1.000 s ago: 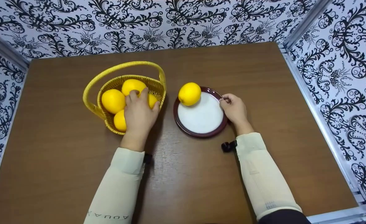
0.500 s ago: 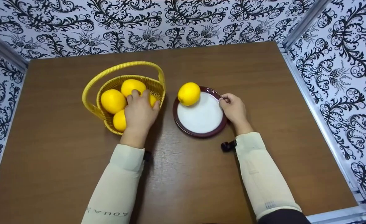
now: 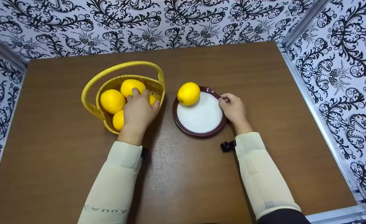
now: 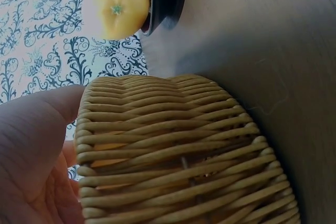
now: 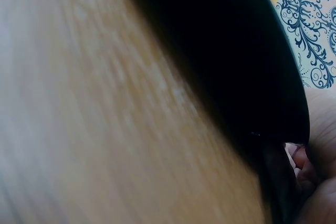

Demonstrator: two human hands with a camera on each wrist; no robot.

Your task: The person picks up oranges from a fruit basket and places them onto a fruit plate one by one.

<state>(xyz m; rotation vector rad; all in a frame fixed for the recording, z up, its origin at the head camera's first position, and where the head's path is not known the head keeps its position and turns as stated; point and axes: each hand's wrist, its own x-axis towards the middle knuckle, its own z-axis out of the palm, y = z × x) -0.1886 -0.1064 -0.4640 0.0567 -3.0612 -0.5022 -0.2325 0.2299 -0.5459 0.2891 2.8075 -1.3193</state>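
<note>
Left hand (image 3: 139,109) grips a lemon (image 3: 152,100), probably light, best held mid-body, at basket's (image 3: 153,85) three o'clock; right hand (image 3: 235,109) pinches plate (image 3: 201,119).

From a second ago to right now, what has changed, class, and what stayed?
The left sleeve has edged slightly forward and leftward; the left hand remains at the basket. The right hand still grips the plate, with one yellow fruit on its edge.

White walls (image 3: 201,28) with black floral scrollwork enclose a brown, wood-grained worktop (image 3: 279,124) on three sides, silvery metal framing (image 3: 321,126) edging its right, with a pale sheen of light (image 3: 167,161) on its surface.
</note>
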